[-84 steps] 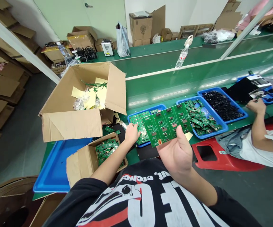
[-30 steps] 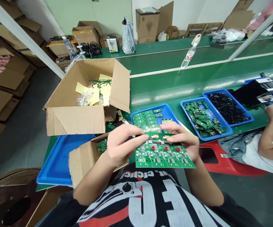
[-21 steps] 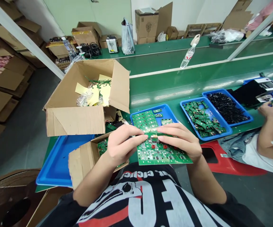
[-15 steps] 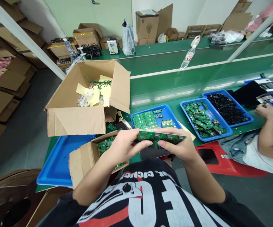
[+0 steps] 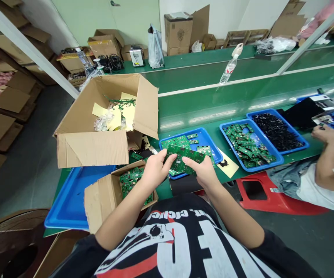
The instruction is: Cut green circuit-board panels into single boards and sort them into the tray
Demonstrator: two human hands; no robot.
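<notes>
A green circuit board panel (image 5: pixel 179 161) is held tilted between both hands, its face turned up toward me. My left hand (image 5: pixel 157 166) pinches its left end, thumb on top. On the lower right part, my right hand (image 5: pixel 203 172) grips with the thumb across the face; the fingers beneath are hidden. Just behind the panel lies a blue tray (image 5: pixel 203 136) holding more green circuit boards (image 5: pixel 176 142). Left of my hands, an open cardboard box (image 5: pixel 113 189) contains several small green boards (image 5: pixel 130 180).
A large open carton (image 5: pixel 93 148) with yellow sheets stands at the left, beside a blue tray (image 5: pixel 68 200). Rightward are a tray of small boards (image 5: pixel 243 148) and a tray of black parts (image 5: pixel 277 131). A co-worker's hand (image 5: pixel 325 135) is at far right, near a red stool (image 5: pixel 279 199).
Both hands have tipped the panel from nearly edge-on to face up and shifted it slightly left and forward. My right hand has moved left, uncovering the yellow sheet.
</notes>
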